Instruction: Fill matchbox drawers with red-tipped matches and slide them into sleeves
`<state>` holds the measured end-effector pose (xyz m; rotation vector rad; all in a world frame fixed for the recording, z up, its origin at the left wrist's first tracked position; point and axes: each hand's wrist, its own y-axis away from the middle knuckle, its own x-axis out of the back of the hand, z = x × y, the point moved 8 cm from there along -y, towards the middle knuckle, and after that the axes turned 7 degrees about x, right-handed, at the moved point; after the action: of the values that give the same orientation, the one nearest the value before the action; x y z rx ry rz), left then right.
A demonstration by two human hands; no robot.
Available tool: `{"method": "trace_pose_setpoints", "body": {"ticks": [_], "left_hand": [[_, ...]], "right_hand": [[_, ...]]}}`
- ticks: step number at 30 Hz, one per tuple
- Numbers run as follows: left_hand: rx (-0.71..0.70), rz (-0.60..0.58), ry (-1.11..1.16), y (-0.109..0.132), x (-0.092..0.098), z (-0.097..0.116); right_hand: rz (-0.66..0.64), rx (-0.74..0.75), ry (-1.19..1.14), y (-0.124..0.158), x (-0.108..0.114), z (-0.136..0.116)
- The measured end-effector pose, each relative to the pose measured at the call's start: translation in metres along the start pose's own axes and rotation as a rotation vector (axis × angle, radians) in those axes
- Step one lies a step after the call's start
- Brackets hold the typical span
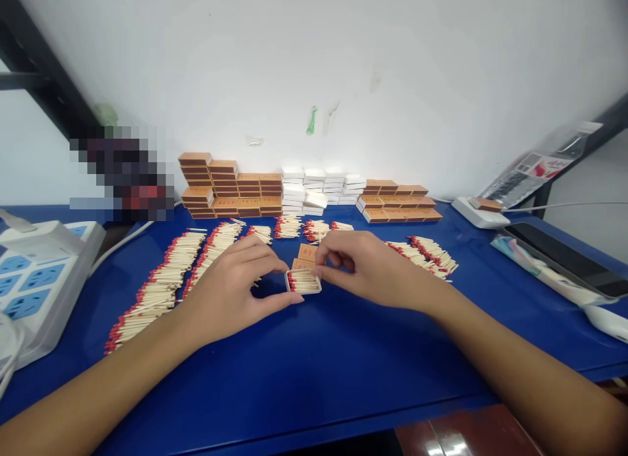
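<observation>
A small white matchbox tray (303, 290) holds a layer of matches (304, 281) with their red heads to the left. My left hand (240, 286) grips the tray's left end between thumb and fingers. The fingers of my right hand (358, 266) are pinched at the tray's right end, touching the matches or the rim; I cannot tell which. Just behind the tray lie orange matchbox sleeves (307, 252), partly covered by my right hand. Long rows of loose matches (164, 273) spread to the left, with smaller piles (288, 226) behind my hands.
Stacked orange matchboxes (248, 204) and white trays (314, 184) line the wall. More matchboxes (400, 204) stand right of them. A power strip (46, 286) is at the left. At the right are a phone (569, 256), a white adapter (479, 214) and a plastic bottle (540, 165).
</observation>
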<state>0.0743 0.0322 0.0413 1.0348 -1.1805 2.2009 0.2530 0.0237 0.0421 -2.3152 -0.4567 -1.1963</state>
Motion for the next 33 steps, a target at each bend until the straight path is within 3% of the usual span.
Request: {"method": "trace_pose_setpoints", "body": {"ticks": [3,7,12,18,25,28,33], "left_hand": [[0.023,0.022,-0.042,0.000,0.005,-0.003],[0.034,0.131,-0.104,-0.002,0.017,-0.007],[0.009,0.221,-0.157,-0.003,0.025,-0.009],[0.012,0.236,-0.172,-0.002,0.025,-0.011],[0.015,0.230,-0.189,-0.001,0.025,-0.014],[0.016,0.224,-0.186,-0.001,0.025,-0.015],[0.031,0.227,-0.179,-0.001,0.027,-0.015]], "right_hand": [[0.083,-0.014,0.087,-0.001,0.013,0.017],[0.082,-0.013,0.121,-0.002,0.013,0.027],[-0.027,-0.003,0.159,-0.003,-0.005,0.015],[-0.064,-0.008,0.085,-0.001,-0.011,0.006],[-0.197,-0.074,0.043,0.003,-0.017,0.005],[-0.199,-0.076,0.008,0.005,-0.009,0.011],[-0.044,-0.047,-0.058,0.006,0.020,0.030]]}}
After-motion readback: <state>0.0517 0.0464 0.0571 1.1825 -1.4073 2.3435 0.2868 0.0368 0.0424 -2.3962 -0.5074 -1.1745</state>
